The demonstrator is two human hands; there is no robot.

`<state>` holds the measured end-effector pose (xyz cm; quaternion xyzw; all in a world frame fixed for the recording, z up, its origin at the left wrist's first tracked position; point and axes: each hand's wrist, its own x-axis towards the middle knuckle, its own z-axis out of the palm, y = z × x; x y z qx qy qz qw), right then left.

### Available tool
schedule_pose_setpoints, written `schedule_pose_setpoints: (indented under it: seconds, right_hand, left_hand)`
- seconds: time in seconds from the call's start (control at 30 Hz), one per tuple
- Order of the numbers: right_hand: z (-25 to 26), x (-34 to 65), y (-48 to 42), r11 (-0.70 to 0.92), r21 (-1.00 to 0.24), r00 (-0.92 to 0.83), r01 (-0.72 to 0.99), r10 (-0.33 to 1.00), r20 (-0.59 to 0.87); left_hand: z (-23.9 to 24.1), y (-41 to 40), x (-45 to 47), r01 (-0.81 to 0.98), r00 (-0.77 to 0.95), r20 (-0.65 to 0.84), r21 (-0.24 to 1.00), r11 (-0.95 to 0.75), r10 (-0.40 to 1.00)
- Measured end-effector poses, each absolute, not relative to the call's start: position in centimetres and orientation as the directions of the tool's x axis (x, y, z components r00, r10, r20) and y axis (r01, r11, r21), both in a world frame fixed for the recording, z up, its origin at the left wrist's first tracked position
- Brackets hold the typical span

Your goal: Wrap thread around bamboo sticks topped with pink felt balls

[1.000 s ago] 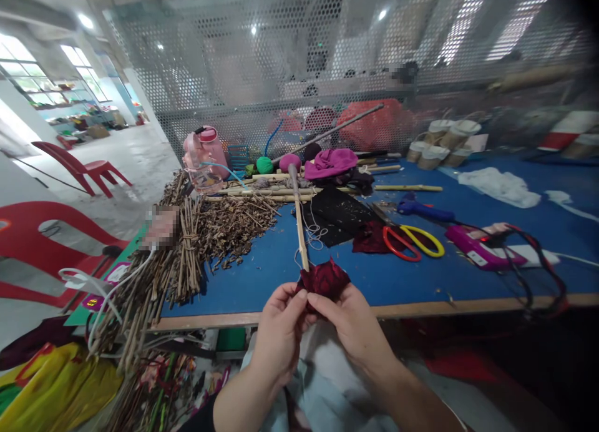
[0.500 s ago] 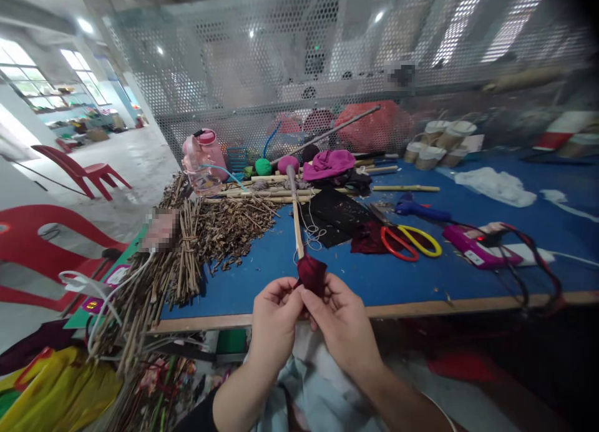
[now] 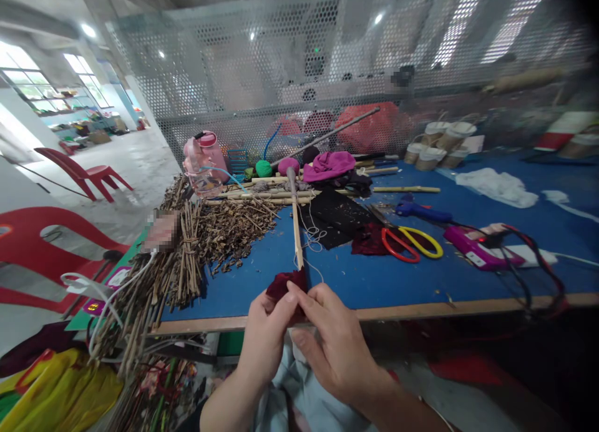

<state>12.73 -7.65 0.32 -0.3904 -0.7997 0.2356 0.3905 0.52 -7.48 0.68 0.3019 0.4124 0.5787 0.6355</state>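
A piece of dark red cloth is pinched in my left hand, at the front edge of the table. My right hand reaches over it, the index fingertip on the cloth beside my left thumb and the right thumb spread away below. Behind the cloth lies a pale wooden stick, its near end at the cloth's upper edge and its far end wrapped in grey. Loose thin string curls just right of the stick. The cloth partly hides my left fingertips.
Scissors with red and yellow handles lie right, near black cloth and a blue-handled tool. A purple power strip sits farther right. Bundled twigs cover the left side. A perforated metal screen stands behind.
The dark red cloth has shifted left and been spread wider between my hands. My right thumb has come off the cloth and dropped lower. The stick stays about where it was.
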Motion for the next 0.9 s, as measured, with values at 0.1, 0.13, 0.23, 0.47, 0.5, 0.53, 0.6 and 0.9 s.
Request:
schedule_pose_setpoints:
  seconds: [0.1,0.13,0.23,0.47,0.5,0.53,0.6,0.9]
  right_hand:
    - [0.3,12.8,-8.0,0.53,-0.769,-0.391,0.359,0.833,0.392]
    - [0.1,12.7,-8.1,0.487,-0.822,-0.368,0.294,0.852,0.373]
    - [-0.2,12.1,-8.0,0.249,-0.968,-0.273,-0.019,0.931,0.244]
    - [0.3,11.4,-5.2,-0.51,-0.695,-0.465,-0.507,0.84,-0.278]
    - [0.4,11.6,-4.8,-0.575,-0.645,-0.513,-0.504,0.8,-0.312]
    - [0.4,11.7,-4.5,-0.625,-0.6,-0.551,-0.499,0.764,-0.337]
    - [0.5,12.0,-3.9,-0.69,-0.525,-0.587,-0.498,0.714,-0.382]
    - [0.7,11.6,-2.9,-0.576,-0.713,-0.605,-0.4,0.75,-0.267]
  left_hand:
    - [0.7,-7.0,0.3,-0.448,-0.006,-0.199,0.876,0.175,0.98]
    - [0.6,-6.9,0.2,-0.451,-0.015,-0.204,0.875,0.176,0.979]
    - [0.4,-6.9,-0.1,-0.464,-0.073,-0.203,0.873,0.147,0.976]
    - [1.1,-7.5,-0.2,-0.513,-0.057,-0.229,0.842,0.168,0.972]
    - [1.3,-7.5,-0.2,-0.53,-0.059,-0.245,0.829,0.177,0.968]
    - [1.5,-7.5,-0.1,-0.551,-0.056,-0.266,0.812,0.192,0.962]
    - [1.7,-7.4,0.0,-0.611,-0.031,-0.328,0.753,0.242,0.944]
    - [0.3,-7.0,0.5,-0.734,0.111,-0.554,0.514,0.444,0.825]
